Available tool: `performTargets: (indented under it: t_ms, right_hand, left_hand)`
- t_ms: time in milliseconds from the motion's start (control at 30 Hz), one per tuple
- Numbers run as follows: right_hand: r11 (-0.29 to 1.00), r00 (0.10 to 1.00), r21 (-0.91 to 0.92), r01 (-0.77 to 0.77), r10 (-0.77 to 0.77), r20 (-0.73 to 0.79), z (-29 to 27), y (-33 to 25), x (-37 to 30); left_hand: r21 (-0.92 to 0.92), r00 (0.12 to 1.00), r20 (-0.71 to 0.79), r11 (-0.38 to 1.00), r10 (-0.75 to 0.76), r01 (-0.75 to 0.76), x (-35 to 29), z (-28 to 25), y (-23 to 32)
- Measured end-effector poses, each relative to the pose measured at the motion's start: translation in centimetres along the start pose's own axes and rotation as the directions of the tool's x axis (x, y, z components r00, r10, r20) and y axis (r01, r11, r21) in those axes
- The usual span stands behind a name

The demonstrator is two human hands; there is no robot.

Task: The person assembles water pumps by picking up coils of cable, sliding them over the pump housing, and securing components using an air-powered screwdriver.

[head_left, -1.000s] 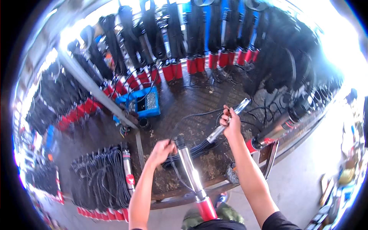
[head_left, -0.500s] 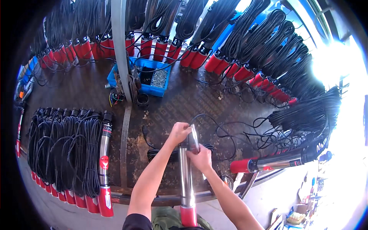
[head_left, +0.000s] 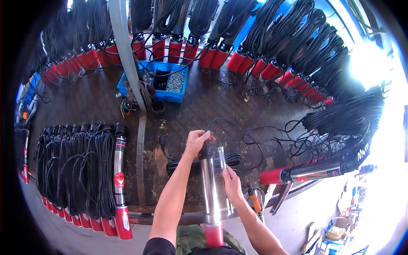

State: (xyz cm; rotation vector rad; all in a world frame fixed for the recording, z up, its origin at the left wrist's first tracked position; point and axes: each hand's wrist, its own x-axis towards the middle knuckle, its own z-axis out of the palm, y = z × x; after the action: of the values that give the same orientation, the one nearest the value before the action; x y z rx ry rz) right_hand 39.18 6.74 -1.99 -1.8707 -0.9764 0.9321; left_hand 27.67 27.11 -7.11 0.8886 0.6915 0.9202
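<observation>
A long submersible pump (head_left: 209, 182), with a silver tube and a red end, stands toward me over the table's front edge. At its black top my left hand (head_left: 196, 143) is closed around the black cable (head_left: 211, 127); the fingertips are partly hidden. Just right of the pump, my right hand (head_left: 232, 183) grips the lower end of a narrow shiny metal strip (head_left: 222, 158). The strip is held apart from the pump, its upper end pointing away from me. Behind the pump lies a coiled black cable (head_left: 231, 160).
Several finished-looking pumps with cable bundles (head_left: 76, 174) lie at the left. Another pump (head_left: 314, 171) lies at the right beside tangled cable (head_left: 344, 114). A blue divided bin (head_left: 172, 98) with small metal parts is behind a grey post (head_left: 127, 51). An orange-handled tool (head_left: 255, 200) hangs near the front edge.
My right hand has moved the metal strip off the pump's top, rightward and slightly toward me. My left hand stays near the pump's top, now on the cable. The view has shifted slightly.
</observation>
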Motion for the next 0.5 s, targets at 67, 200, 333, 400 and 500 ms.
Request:
performTargets:
  t_ms: [67, 200, 333, 400, 500]
  right_hand:
    - [0.993, 0.999, -0.108, -0.041, 0.037, -0.036, 0.8, -1.2, -2.5]
    - [0.921, 0.991, -0.383, 0.062, -0.104, -0.090, 2.7, -1.2, -4.5]
    - [0.824, 0.967, -0.542, 0.163, -0.243, -0.080, 3.2, -2.1, -4.3]
    - [0.801, 0.973, -0.576, 0.162, -0.228, -0.044, 3.3, -2.2, -3.8]
    - [0.705, 0.936, -0.669, 0.235, -0.349, -0.040, 3.7, -2.2, -4.4]
  left_hand:
    - [0.012, 1.000, 0.004, 1.000, -0.018, 0.017, 0.0, -0.2, 0.0]
    - [0.015, 1.000, -0.001, 1.000, -0.004, 0.004, 0.1, 0.2, 0.1]
    - [0.052, 0.999, -0.009, 0.998, -0.047, 0.047, 0.2, 0.1, 0.4]
    - [0.082, 0.998, -0.001, 0.995, -0.059, 0.059, 0.0, 0.0, 0.5]
    - [0.274, 0.999, -0.035, 0.962, 0.003, 0.007, -0.4, 0.0, 0.6]
